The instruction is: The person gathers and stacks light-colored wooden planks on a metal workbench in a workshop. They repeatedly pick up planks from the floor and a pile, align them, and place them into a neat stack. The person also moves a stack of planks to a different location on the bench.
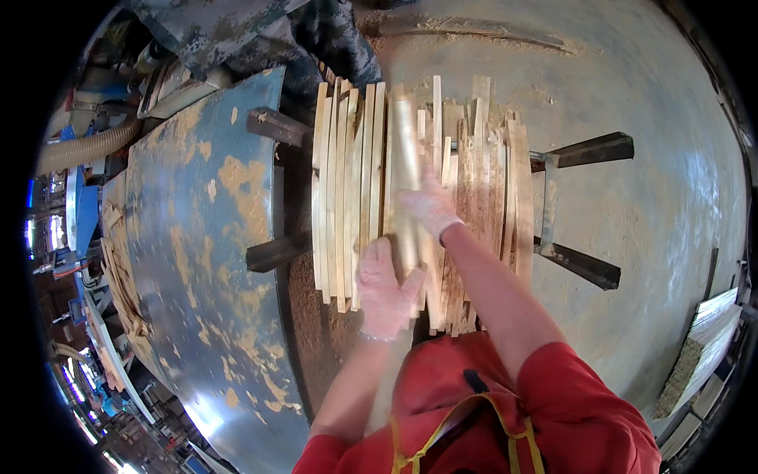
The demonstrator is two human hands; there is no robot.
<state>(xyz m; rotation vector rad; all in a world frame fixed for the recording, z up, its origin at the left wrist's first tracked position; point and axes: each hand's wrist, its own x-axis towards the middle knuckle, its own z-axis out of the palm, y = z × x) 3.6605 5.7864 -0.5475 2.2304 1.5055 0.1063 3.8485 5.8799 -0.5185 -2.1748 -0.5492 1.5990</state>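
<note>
Long pale wooden strips [371,150] lie side by side in front of me, their ends uneven. Among them, one wooden strip [405,134] is smeared by motion. My right hand [429,207], in a thin white glove, grips this strip around its middle, thumb on its left side and fingers along its right; blur softens the fingers. Nearer to me, my left hand [384,288], gloved too, lies flat over the near part of the strips. Its fingers stretch away from me and the thumb points off to the right, beside the blurred strip.
Dark metal bars [588,152] stick out from under the strips on both sides. A blue-grey metal table [213,221] with patches of sawdust stands at left. Camouflage cloth [237,35] hangs at the far side. A stack of boards [699,347] lies at right.
</note>
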